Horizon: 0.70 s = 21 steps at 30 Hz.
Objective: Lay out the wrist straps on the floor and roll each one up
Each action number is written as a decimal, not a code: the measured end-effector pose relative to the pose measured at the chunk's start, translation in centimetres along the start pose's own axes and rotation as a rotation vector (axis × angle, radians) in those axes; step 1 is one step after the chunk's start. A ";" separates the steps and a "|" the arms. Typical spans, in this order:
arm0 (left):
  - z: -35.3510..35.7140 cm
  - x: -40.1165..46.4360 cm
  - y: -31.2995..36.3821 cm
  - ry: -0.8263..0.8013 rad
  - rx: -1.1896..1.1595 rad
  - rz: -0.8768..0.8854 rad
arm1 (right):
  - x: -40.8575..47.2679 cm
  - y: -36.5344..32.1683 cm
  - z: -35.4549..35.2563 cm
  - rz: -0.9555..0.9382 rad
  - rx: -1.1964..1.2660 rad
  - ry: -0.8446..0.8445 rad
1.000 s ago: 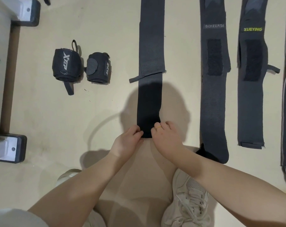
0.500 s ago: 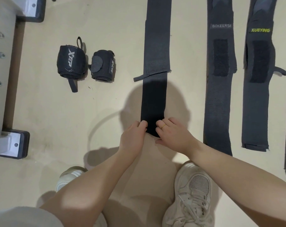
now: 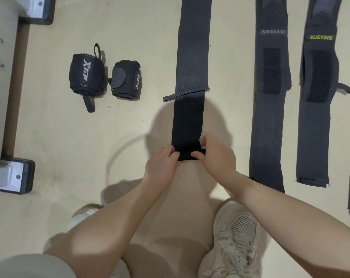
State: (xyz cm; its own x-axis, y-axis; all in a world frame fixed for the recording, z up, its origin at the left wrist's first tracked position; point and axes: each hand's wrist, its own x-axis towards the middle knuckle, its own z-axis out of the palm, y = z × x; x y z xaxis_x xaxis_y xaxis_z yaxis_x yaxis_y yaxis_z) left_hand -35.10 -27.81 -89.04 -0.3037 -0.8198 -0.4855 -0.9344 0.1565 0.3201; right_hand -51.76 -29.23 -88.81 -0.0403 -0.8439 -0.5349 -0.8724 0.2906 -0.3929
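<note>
Both hands are down at the near end of the middle strap [image 3: 191, 77], which lies flat on the floor [image 3: 130, 37] and runs straight away from them. The left hand [image 3: 160, 169] pinches the left corner of the first small fold, and the right hand [image 3: 217, 157] pinches the right corner, thumb on the near edge and fingers curled over the top. The roll [image 3: 188, 154] is barely begun, only a thin turn, and that is where trouble could start. If one hand pushes ahead of the other, the turn could skew and the roll would cone out to one side as it grows. If the grip is loose, I would expect a slack core that springs open once let go. Farther out from the hands a thin loop [image 3: 170, 96] sticks out to the left of the strap; it could get caught crooked in the roll. Just right of the right hand lies a strap marked BOKEERSI [image 3: 271, 117], near enough that the right forearm might drag its near end. Beyond it lies one marked XUEYING [image 3: 315, 117]. Two finished rolls [image 3: 86, 75] sit well off beyond the left hand, out of harm's way.
</note>
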 end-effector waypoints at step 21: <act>-0.3 0.7 0.7 0.067 -0.140 -0.103 | 0.1 1.4 0.4 -0.598 -0.476 0.137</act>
State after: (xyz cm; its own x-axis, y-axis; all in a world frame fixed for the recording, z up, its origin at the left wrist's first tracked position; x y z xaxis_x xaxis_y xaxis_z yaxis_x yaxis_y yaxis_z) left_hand -35.94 -28.40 -88.87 -0.1907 -0.8629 -0.4680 -0.9234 -0.0040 0.3838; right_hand -52.85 -28.75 -89.70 0.4704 -0.8537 -0.2232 -0.8789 -0.4306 -0.2054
